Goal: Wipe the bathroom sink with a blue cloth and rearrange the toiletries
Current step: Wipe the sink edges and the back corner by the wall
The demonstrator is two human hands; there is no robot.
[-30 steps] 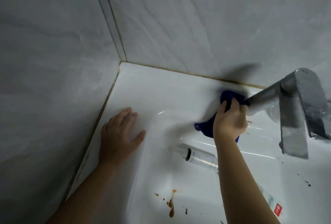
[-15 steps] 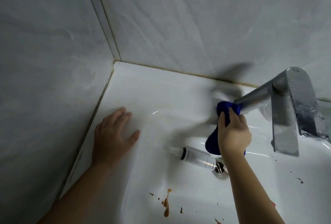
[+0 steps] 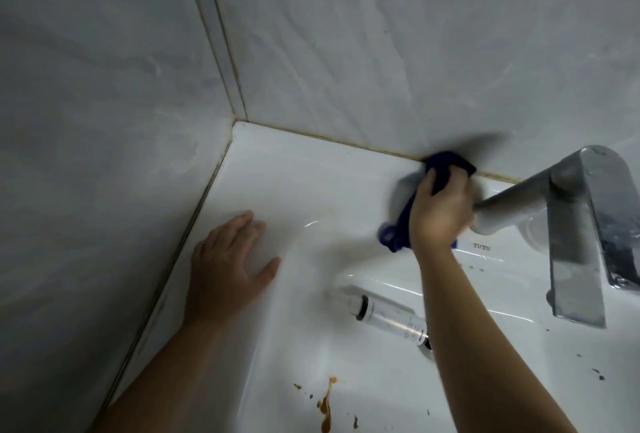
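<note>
Since half a second ago the blue cloth (image 3: pixel 450 165) has been carried from the basin's rear edge up to the back ledge of the sink (image 3: pixel 294 176). It is now pressed against the yellowed seam (image 3: pixel 346 143) under the tiled wall (image 3: pixel 381 51), right of centre in the frame. It is bunched in the right hand (image 3: pixel 440 210), whose fingers are curled tightly round it, and a tail of cloth is left hanging below the palm. The left hand (image 3: pixel 228 259) is kept flat, fingers spread, on the left ledge as a brace, as it was before. The ledge is thus judged to be under wiping, while the bowl is not yet dealt with: a brown stain (image 3: pixel 325 408) at lower centre and dark specks (image 3: pixel 597 377) at lower right are still to be cleaned. A clear tube (image 3: pixel 384 314) is seen lying across the bowl beside the drain (image 3: pixel 426 346) and is judged to need lifting out. The stroke is crowded by the chrome faucet (image 3: pixel 571 224), whose spout is set just right of the hand.
</note>
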